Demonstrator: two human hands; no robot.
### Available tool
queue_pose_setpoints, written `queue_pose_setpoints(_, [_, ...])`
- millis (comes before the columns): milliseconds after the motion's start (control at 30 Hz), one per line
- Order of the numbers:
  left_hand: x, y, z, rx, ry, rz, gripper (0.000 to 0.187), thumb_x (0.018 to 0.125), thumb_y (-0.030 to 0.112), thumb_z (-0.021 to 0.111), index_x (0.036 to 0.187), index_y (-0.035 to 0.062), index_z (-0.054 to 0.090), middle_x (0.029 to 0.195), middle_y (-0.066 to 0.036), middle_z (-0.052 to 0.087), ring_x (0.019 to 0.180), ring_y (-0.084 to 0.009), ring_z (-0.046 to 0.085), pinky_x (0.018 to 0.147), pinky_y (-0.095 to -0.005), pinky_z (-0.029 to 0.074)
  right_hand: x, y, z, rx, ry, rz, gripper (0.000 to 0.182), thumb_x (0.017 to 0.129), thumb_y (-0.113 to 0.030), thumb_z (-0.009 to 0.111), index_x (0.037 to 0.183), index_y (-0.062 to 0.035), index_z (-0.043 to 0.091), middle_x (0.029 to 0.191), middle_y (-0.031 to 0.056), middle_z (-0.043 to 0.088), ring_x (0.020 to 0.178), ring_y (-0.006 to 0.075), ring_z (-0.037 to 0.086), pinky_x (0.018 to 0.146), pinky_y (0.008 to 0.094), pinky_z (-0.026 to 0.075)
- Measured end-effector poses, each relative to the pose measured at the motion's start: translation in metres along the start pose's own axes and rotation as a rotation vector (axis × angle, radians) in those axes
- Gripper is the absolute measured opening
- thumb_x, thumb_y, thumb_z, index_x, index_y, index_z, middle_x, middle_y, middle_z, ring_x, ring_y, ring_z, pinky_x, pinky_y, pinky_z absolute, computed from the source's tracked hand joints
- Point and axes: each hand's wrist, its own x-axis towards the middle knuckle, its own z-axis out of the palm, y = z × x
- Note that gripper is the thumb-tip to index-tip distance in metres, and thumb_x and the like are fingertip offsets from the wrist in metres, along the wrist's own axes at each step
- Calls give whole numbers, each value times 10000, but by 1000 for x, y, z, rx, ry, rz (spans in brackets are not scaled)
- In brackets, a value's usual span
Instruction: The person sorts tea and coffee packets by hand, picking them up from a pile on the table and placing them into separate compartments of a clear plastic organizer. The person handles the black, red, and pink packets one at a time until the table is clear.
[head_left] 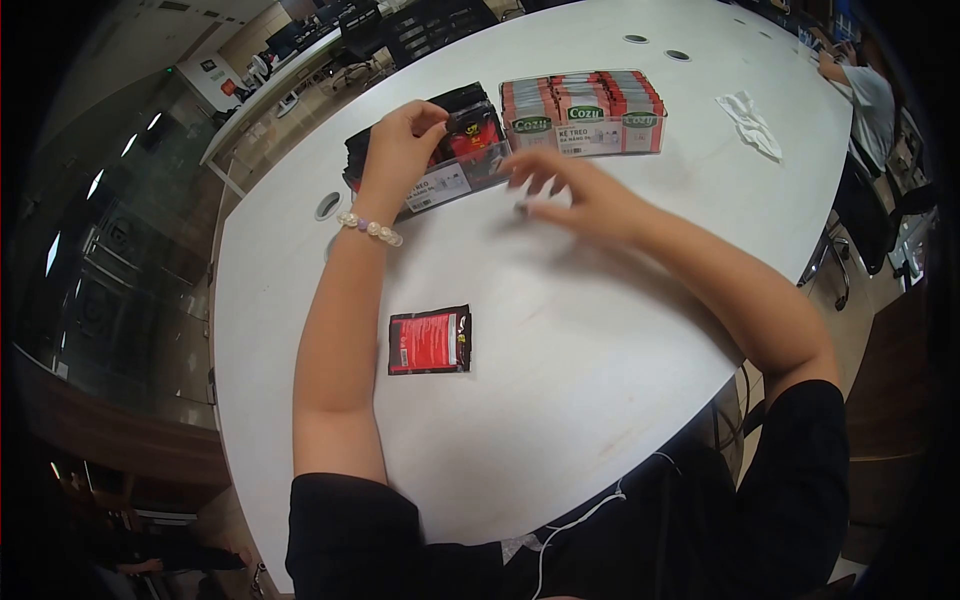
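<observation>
My left hand [412, 140], with a beaded bracelet at its wrist, reaches over a clear box [492, 166] of black and red packets [472, 132]. Its thumb and fingertips are pinched together at the packets' top edges; what they hold, if anything, is too small to make out. Just right of that box and above the table, my right hand [560, 190] has its fingers apart, slightly blurred, with nothing seen in it. A small stack of red and black packets [430, 342] lies flat on the white table nearer to me.
A second clear box [660, 140] of red and grey Cozy packets stands right of the first. A crumpled white tissue [748, 125] lies farther right. Another person [868, 105] sits at the far right edge. A white cable [585, 518] hangs near my lap.
</observation>
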Motion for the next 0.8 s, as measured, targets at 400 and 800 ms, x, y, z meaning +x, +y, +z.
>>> queue_pose_setpoints(400, [1, 15, -36, -9, -70, 5, 200, 887, 110, 586, 1064, 27, 628, 921, -67, 683, 878, -120, 627, 791, -251, 473, -14, -19, 60, -630, -393, -284, 533, 893, -481, 520, 1305, -144, 489, 1297, 122, 512, 1232, 291, 450, 1059, 554, 267])
queue_pose_setpoints(800, [-32, 49, -9, 171, -757, 88, 369, 820, 178, 644, 1160, 44, 593, 1054, -102, 636, 958, -210, 607, 843, -325, 481, 3, 33, 17, -647, -6, -4, 257, 776, -145, 636, 1023, -76, 628, 974, 79, 634, 930, 291, 586, 805, 387, 489])
